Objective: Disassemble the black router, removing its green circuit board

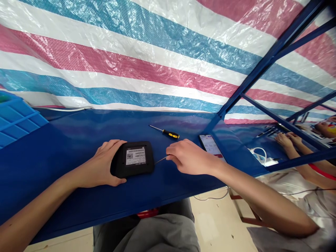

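At the left edge of the frame sits a blue crate [15,119] on the blue worktop [65,147]. Left of centre, the left hand [105,162] cups the left side of a black box [135,158] lying flat, label up, its grip closed around that end. Behind it lies a screwdriver [165,132]. The right hand [187,155] pinches a thin metal tool [160,160], whose tip seems just short of the box's right edge. A phone [211,145] lies just right of that hand. At far right rest another person's hands [288,140].
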Available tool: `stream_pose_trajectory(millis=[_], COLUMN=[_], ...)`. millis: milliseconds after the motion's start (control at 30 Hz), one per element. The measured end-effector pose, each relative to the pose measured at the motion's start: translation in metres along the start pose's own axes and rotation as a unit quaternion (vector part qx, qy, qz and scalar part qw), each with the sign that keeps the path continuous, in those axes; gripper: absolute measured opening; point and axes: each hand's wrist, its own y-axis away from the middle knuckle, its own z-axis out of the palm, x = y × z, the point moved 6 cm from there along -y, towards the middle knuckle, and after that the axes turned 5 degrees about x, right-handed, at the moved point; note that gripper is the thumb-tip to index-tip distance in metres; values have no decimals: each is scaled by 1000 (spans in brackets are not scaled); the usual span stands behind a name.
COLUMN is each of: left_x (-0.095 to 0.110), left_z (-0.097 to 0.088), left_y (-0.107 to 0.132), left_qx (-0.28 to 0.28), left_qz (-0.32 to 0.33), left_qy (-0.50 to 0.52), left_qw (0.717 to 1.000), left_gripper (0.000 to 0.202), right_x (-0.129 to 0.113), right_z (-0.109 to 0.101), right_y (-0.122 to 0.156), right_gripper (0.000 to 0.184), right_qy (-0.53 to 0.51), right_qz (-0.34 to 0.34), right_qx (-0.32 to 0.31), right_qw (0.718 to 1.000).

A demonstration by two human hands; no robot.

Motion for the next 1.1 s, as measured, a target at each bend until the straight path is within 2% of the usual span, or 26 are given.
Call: stream_pose_trajectory(millis=[167, 300, 400, 533, 667, 767, 933, 1100], left_x=[1, 2, 2, 1, -1, -3, -7, -11], left_z=[-2, -3, -3, -2, -2, -1, 3, 7], left_y=[1, 1, 3, 4, 3, 3, 3, 3], left_qx=[4, 6, 2, -13, -10, -3, -6, 0], left_qz=[1, 1, -6, -17, -23, -16, -15, -28], left_qy=[8, 11, 9, 13, 11, 12, 16, 6], left_qw=[1000, 1000, 1000, 1000, 1000, 1000, 1000, 1000], left_gripper=[107, 108, 110, 110, 111, 112, 115, 137], right_x=[8, 19, 22, 15, 1, -5, -10, -15], right_z=[14, 32, 38, 28, 8, -3, -5, -7], right_y=[12, 22, 26, 27, 25, 22, 15, 10], right_gripper=[24, 24, 22, 24, 27, 27, 26, 23], right_qy=[-82, -118, -143, -114, -9, 14, 42, 38], right_qz=[7, 26, 33, 50, 56, 59, 46, 29], right_qx=[55, 75, 96, 97, 60, 44, 30, 24], right_qw=[995, 990, 984, 988, 997, 997, 998, 999])
